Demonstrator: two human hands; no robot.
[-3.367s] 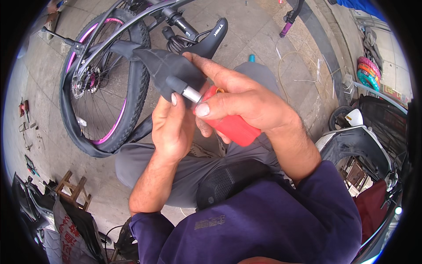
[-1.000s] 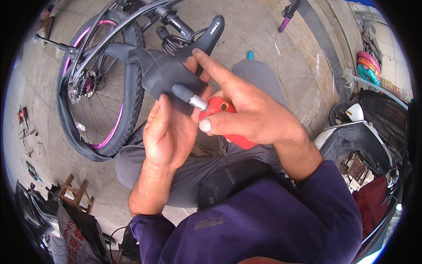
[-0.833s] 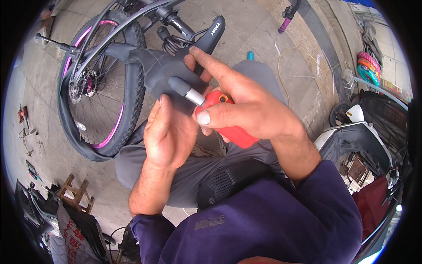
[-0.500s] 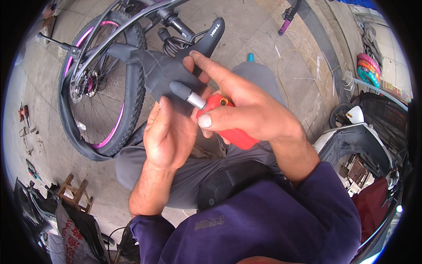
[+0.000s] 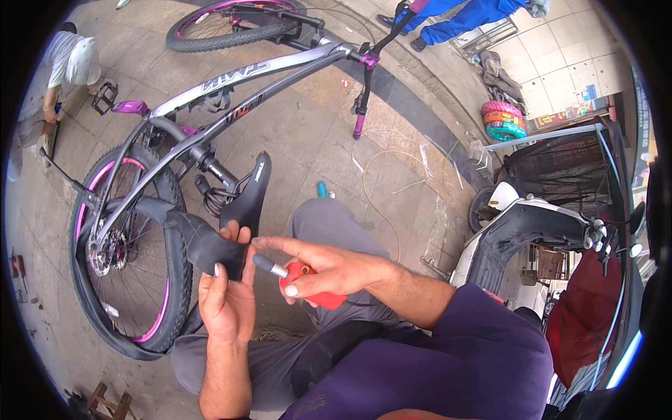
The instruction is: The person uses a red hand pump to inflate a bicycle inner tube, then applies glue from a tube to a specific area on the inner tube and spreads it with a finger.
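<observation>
My left hand [image 5: 231,308] is closed round a flattened stretch of black inner tube [image 5: 206,245], thumb in front and fingers behind. The tube runs back to the bicycle's rear wheel [image 5: 168,308], where it hangs out along the tyre. In my right hand [image 5: 346,269] is a red handheld rotary tool [image 5: 325,299] with a silver shaft and a grey rounded tip. That tip points at my left fingers, just right of the tube. My right index finger reaches out to the tube's edge; whether it touches is hard to tell.
The silver bicycle [image 5: 224,84] lies across the ground, its black saddle [image 5: 248,199] beyond my hands. A white scooter [image 5: 518,217] stands at right. A person [image 5: 70,66] crouches at far left; another in blue trousers [image 5: 462,24] is at the back. A low wooden stool [image 5: 108,402] is lower left.
The view has shifted, showing more of the bicycle. The tool's tip, earlier in front of the tube, is now at its right side. My right hand has drawn away from my left.
</observation>
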